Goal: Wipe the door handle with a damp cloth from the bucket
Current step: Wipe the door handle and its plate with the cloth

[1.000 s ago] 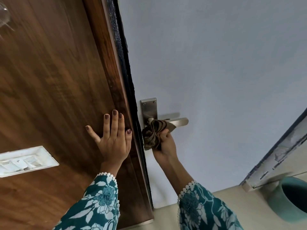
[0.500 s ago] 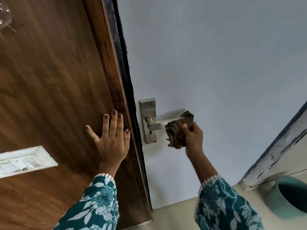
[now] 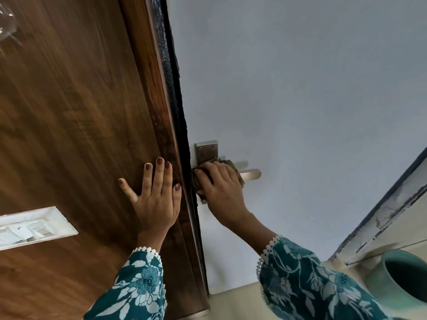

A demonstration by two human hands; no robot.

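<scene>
Head camera: the brushed silver metal lever door handle is mounted on the pale grey door face, with its rectangular backplate close to the door's dark edge. The crumpled brown patterned cloth is pressed by the right hand against the inner end of the lever and the lower backplate, fingers curled shut around the bundle; only the lever's free tip is left uncovered. The cloth is probably bunched this way so that the neck of the handle can be rubbed firmly. The left hand is laid flat, fingers extended and holding nothing, on the dark brown wood-grain panel beside the door edge, seemingly to steady the body (or the door) against the wiping pressure. A white switch plate is set in that panel. The teal round bucket is left on the floor at lower right, well apart from the handle; its interior is in shadow, so its contents cannot be made out.
</scene>
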